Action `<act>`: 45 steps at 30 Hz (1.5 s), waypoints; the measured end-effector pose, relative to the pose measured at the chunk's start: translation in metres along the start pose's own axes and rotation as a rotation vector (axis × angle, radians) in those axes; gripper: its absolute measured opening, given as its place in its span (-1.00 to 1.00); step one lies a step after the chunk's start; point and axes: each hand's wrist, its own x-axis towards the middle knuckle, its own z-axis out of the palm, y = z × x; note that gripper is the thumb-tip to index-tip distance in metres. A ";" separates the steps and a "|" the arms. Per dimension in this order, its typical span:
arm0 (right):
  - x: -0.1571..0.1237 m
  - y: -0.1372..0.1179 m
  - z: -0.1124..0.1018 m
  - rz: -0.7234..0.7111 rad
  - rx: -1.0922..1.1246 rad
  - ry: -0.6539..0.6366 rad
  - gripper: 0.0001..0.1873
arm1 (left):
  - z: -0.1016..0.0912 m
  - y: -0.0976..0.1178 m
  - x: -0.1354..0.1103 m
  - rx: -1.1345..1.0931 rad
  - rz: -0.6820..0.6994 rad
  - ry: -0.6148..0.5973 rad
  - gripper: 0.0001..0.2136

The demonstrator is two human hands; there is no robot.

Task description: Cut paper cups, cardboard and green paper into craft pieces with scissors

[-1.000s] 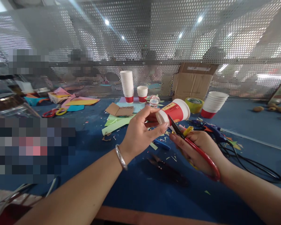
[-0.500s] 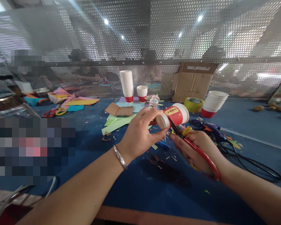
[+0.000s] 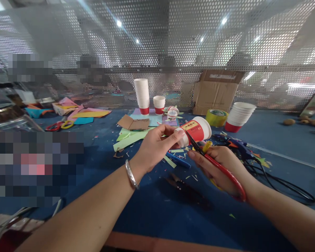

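A red-and-white paper cup (image 3: 198, 131) lies on its side in the air, mouth facing right. My left hand (image 3: 154, 146) grips its base end, thumb in front and fingers behind. In my right hand (image 3: 220, 162) is a pair of scissors with red handles (image 3: 227, 172) and dark blades. The blades rest against the lower front of the cup near its base; whether they have cut into it I cannot tell. A small yellow piece (image 3: 207, 146) shows beside the scissors' pivot. Below the hands, a blue pen-like stick (image 3: 179, 160) lies among paper scraps on the blue table (image 3: 152, 206).
Stacked paper cups (image 3: 141, 94) stand at the back, with another stack (image 3: 240, 113) at right beside yellow tape (image 3: 216, 118). A cardboard box (image 3: 215, 92) leans near the mesh wall. A blue glue gun (image 3: 235, 145) trails a black cable at right. Other scissors (image 3: 55, 126) lie left.
My left hand's grip has shifted: the thumb has moved from below the cup up onto its base end. The cup has turned slightly, while the scissors stay almost in place.
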 end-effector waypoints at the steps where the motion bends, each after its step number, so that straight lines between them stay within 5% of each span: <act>1: 0.000 0.000 0.000 0.007 -0.009 -0.006 -0.34 | -0.001 0.000 0.000 0.004 0.011 -0.005 -0.70; 19: -0.001 0.001 0.001 0.085 0.053 -0.005 -0.35 | 0.013 0.001 -0.013 0.328 0.394 0.147 -0.73; 36: -0.001 0.003 0.003 0.096 0.027 -0.017 -0.34 | 0.010 0.002 -0.009 0.281 0.293 0.087 -0.69; 45: -0.005 0.000 0.002 0.118 0.109 -0.054 -0.38 | 0.010 0.001 -0.014 0.470 0.411 0.127 -0.67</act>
